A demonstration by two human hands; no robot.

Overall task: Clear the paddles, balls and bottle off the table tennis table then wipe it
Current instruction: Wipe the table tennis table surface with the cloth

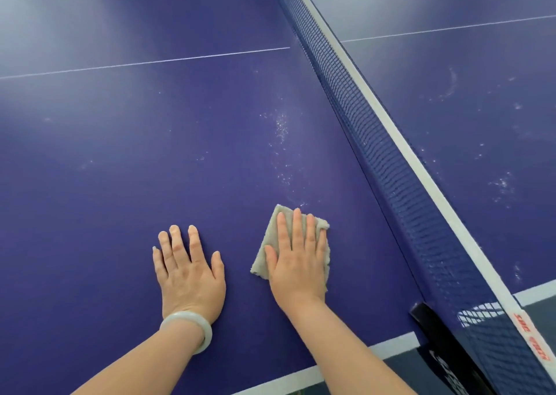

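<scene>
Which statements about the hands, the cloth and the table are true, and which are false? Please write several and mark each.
1. The right hand presses flat on the cloth. True.
2. The left hand holds a paddle. False: it rests flat on the bare table.
3. White specks lie beyond the cloth. True.
4. The bracelet is on the right wrist. False: it is on the left wrist.

Both bare forearms reach forward, palms down. The left hand (pixel 188 269) lies flat, its fingers straight and slightly spread, thumb out to the right. The right hand (pixel 298 259) lies just beside it, fingers straight and close together, pressing flat on a cloth (pixel 264 238).
</scene>
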